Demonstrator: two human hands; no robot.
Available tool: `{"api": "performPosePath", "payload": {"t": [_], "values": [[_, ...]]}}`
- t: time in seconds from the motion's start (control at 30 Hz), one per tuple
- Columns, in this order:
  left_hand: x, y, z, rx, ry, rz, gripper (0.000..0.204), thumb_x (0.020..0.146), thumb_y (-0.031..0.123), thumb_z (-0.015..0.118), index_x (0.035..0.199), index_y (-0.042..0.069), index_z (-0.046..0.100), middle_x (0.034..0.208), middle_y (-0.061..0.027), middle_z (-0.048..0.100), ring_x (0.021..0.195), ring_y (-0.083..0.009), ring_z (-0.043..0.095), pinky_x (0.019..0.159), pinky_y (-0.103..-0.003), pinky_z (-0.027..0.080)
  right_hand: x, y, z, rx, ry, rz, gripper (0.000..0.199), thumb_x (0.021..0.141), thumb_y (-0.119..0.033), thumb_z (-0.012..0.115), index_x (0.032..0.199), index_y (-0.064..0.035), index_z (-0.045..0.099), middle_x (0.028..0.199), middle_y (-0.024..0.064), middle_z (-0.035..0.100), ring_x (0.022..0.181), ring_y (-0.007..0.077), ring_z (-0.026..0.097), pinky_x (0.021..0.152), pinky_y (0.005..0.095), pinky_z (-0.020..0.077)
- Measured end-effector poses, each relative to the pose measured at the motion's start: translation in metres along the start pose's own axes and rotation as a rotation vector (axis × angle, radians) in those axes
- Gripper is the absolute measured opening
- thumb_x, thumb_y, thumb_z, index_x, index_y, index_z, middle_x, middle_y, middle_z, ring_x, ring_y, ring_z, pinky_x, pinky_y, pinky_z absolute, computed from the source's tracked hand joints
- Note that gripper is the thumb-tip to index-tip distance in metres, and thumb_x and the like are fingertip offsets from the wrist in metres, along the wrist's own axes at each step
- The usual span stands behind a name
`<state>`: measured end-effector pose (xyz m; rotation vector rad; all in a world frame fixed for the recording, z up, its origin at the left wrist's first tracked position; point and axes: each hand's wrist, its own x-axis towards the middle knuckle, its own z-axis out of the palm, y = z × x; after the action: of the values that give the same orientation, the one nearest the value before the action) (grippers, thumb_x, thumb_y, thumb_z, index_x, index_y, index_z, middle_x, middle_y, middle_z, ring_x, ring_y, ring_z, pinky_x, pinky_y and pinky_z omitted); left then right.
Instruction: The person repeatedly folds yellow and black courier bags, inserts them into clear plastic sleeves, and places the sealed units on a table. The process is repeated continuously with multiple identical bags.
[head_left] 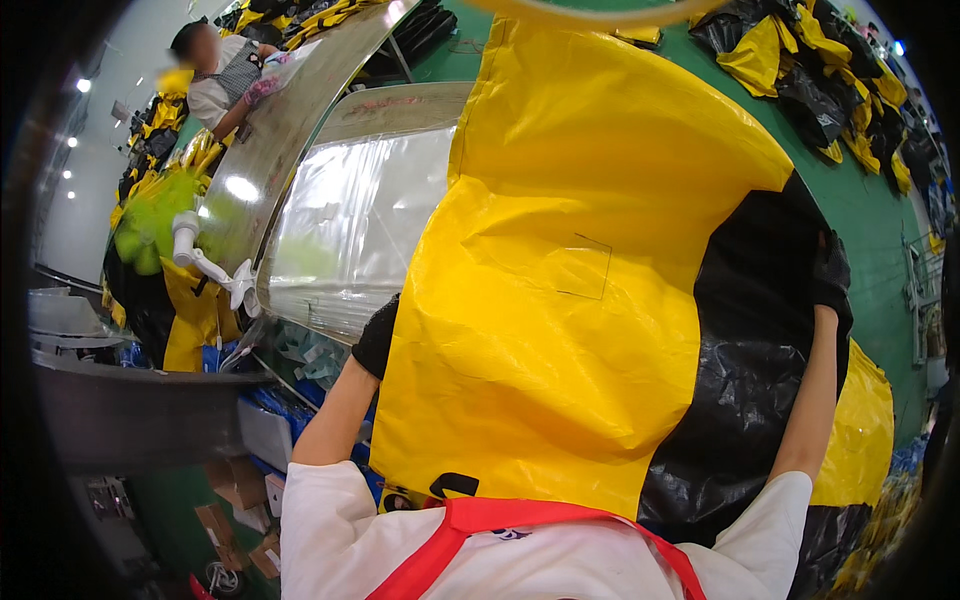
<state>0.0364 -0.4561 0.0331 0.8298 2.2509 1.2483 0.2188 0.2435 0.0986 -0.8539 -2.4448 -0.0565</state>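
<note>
Green worktop with yellow-and-black sheeting

The green worktop carries a large yellow-and-black plastic sheet spread flat, a clear film sheet just beside it, and crumpled yellow-and-black pieces heaped along its far edge.

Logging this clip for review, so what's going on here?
A person in black gloves holds up a large yellow and black plastic sheet, spread wide in front of them. The left hand grips its left edge and the right hand grips the black part on the right. Behind it lies a shiny metal table with clear film on it. Another person works at the far end, and more yellow and black pieces are piled on the green floor.
</note>
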Motion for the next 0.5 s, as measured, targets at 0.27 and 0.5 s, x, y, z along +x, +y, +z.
{"api": "performPosePath", "payload": {"t": [0.27,0.5], "values": [[0.021,0.034,-0.002,0.170,-0.104,0.258,0.046,0.086,0.023,0.055,0.126,0.001,0.047,0.122,-0.0100,0.056,0.117,-0.0257,0.048,0.100,-0.041,0.035,-0.010,0.020,0.025,-0.080,0.073,-0.078,0.035,0.093,-0.028,0.044,0.115,-0.0031,0.055,0.103,0.0179,0.060,0.094,0.0361,0.057,0.080,0.0392,0.0462],[0.084,-0.034,0.032,0.329,0.421,0.024,0.047,0.085,0.023,0.049,0.130,0.009,0.045,0.129,-0.0099,0.049,0.130,-0.0279,0.031,0.108,-0.051,0.020,-0.028,0.044,0.042,0.015,0.113,-0.042,0.027,0.093,-0.022,0.043,0.112,-0.0061,0.055,0.099,0.0161,0.061,0.089,0.0352,0.059,0.073,0.0414,0.0475]]}}
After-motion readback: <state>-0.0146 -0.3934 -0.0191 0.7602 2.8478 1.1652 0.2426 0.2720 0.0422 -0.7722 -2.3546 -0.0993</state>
